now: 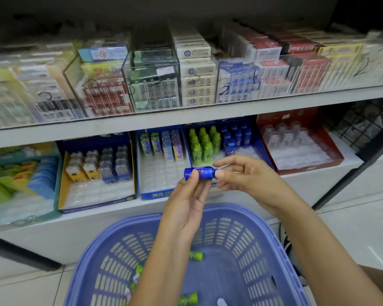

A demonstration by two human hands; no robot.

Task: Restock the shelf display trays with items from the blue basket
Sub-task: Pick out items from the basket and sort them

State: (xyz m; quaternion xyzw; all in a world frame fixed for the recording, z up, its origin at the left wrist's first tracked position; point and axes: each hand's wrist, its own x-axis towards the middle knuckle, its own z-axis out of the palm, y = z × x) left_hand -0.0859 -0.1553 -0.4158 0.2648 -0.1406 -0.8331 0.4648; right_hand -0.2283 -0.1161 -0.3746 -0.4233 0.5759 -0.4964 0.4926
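Left hand: our thumb and fingers are clamped on the base half of the small blue plastic bottle, which lies on its side above the basket.
Small blue plastic bottle: it is in the air between both hands, clear of the shelf. We should turn it upright, cap at twelve o'clock, before it goes forward.
Green bottle rows: these stand in the left half of the tray, at twelve o'clock from the held bottle. They are the wrong colour, so we keep clear of them.
Blue bottle rows: its match, at one o'clock from the held bottle. The clear pockets in front of them look free, and we judge the nearest one behind the front edge to be the place.
Right hand: our thumb and forefinger close on the cap end, the other fingers loosely spread. The cap itself is hidden. This hand is the nearer one to carry the bottle in.
Blue cardboard display tray: we lower the bottle straight down into a pocket, so it does not tip its neighbours.
Blue slotted plastic basket: at six o'clock, on the floor, with a few green bottles left in it.
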